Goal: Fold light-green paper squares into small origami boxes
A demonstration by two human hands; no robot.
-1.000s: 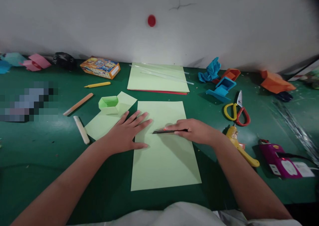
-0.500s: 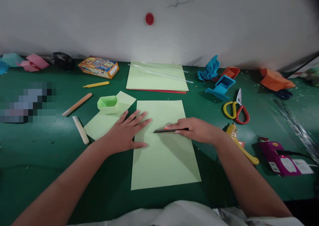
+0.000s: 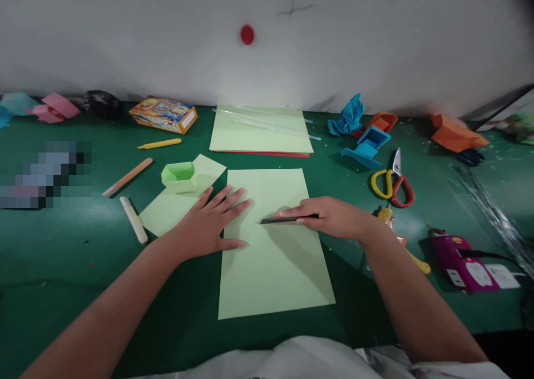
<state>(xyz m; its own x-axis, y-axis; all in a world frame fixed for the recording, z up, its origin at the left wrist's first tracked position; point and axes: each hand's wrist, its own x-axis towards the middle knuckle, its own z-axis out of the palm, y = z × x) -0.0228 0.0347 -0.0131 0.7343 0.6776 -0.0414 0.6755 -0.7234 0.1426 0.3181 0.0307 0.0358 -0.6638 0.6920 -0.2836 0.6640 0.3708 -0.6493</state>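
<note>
A pale green sheet of paper [image 3: 275,273] lies flat in front of me. My left hand [image 3: 208,223] is spread open, its fingers pressing on the sheet's left side and its palm beyond the edge. Held low and nearly flat over the middle of the sheet is a dark utility knife [image 3: 287,219] with an orange slider. My right hand [image 3: 325,217] is closed around its handle, and the tip points left toward my left fingers. Under and beside my left hand sits another green piece [image 3: 167,212], with a small folded green paper box [image 3: 179,177] on it.
At the back lies a paper stack [image 3: 258,137] with clear sticks on top. Scissors [image 3: 394,181], a yellow glue gun [image 3: 386,216] partly behind my right arm, and a purple power adapter [image 3: 463,262] are right. Leftward are a yellow pen [image 3: 159,144] and a printed box [image 3: 164,113].
The knife and my right hand have shifted slightly right across the sheet. My left hand stays in place on the paper. The whole view has moved a little.
</note>
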